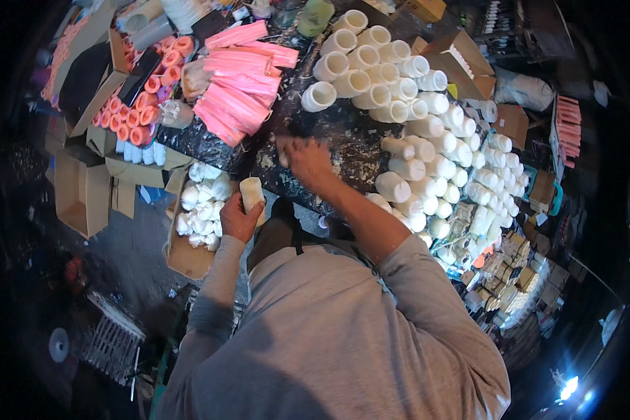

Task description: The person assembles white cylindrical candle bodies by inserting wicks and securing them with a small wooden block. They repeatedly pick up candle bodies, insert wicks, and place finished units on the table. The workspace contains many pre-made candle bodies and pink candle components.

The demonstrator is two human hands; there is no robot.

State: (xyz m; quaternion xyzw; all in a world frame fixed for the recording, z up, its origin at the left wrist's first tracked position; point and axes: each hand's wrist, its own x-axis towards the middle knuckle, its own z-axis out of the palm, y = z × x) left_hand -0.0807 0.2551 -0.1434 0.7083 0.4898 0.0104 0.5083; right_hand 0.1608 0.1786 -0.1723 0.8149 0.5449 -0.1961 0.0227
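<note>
A cream pillar candle stands nearly upright in my left hand, whose fingers are closed around its side. My right hand is over the dark tabletop, which is strewn with pale flakes. Motion smears its fingers, so I cannot tell whether they hold anything. To the right of that hand, several solid cream candles lie stacked in rows. Beyond them stand hollow cream cylinders with open tops. Pink bundles of long thin sticks lie at the far left of the hand.
A cardboard box of white wrapped pieces sits beside my left hand. Coral-coloured hollow cylinders are piled at the left, near an open carton. Another carton stands at the far right. A bright lamp shines at lower right.
</note>
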